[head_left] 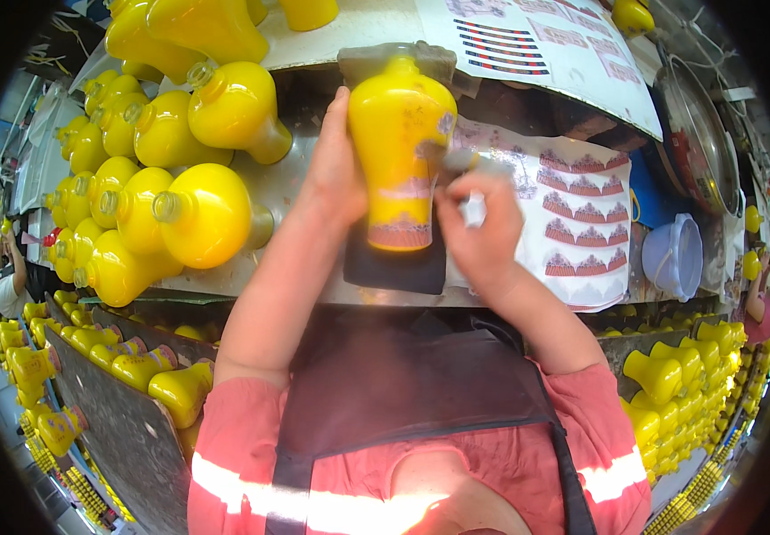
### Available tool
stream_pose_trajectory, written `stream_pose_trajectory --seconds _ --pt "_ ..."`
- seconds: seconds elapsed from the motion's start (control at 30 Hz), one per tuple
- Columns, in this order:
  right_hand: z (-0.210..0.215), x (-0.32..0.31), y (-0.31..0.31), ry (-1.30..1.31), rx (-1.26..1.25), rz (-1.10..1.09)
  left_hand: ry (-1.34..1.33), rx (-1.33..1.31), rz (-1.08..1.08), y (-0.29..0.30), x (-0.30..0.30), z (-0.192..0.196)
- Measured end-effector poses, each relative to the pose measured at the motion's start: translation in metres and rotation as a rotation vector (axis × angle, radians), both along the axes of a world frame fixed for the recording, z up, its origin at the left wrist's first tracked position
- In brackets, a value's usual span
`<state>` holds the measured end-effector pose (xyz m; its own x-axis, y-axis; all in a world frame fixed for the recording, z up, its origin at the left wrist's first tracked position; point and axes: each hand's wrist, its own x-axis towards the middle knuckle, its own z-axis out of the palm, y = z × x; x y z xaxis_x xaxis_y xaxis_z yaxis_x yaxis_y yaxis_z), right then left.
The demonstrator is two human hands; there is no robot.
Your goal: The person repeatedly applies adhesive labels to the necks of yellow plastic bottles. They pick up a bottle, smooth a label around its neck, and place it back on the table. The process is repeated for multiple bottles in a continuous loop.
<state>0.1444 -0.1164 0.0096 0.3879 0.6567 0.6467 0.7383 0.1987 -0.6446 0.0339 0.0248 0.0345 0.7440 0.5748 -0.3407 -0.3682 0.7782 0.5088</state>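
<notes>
The left hand [336, 169] clasps the yellow vase [400, 147], long axis pointing away, while right-hand fingers [470, 192] pinch a small tool [456, 160] against its right flank.

From my remote seat, colour fills the frame: a glossy yellow vase [400, 134] at twelve o'clock carries a pale pink band and a red-and-white scalloped border near its base, above a dark navy cloth [396, 266]. At three o'clock I see a white decal sheet [586, 223] patterned with rows of maroon crown-like motifs, beside a translucent bluish tub [675, 256]. Plain yellow vases [171, 169] crowd nine o'clock. At six, I note a coral-red shirt [242, 428] with pale reflective stripes under a black apron [403, 379].
</notes>
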Motion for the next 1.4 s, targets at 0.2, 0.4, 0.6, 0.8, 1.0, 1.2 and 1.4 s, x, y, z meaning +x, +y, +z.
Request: stream_pose_trajectory --seconds 0.2,0.4,0.6,0.8,1.0,1.2,1.4 --pt "0.022 0.004 -0.009 0.203 0.007 0.022 0.064 0.196 0.093 0.002 -0.013 -0.001" --pt "0.018 -0.012 -0.012 -0.302 0.148 0.342 0.09 0.142 0.097 -0.002 -0.008 -0.003" --pt "0.033 0.048 -0.004 0.363 -0.101 0.058 0.218 0.256 0.062 -0.005 -0.017 0.01" --pt "0.041 0.133 0.03 -0.018 -0.415 -0.286 0.389 0.645 0.116 -0.016 -0.017 0.007" --pt "0.018 0.135 0.037 -0.452 -0.428 -0.462 0.236 0.569 0.122 -0.017 -0.012 -0.01" --pt "-0.011 0.131 0.026 0.815 -0.138 -0.128 0.065 0.395 0.079 -0.009 -0.015 -0.019" --pt "-0.011 0.143 0.067 1.303 -0.198 -0.098 0.06 0.413 0.082 -0.009 -0.015 -0.015"
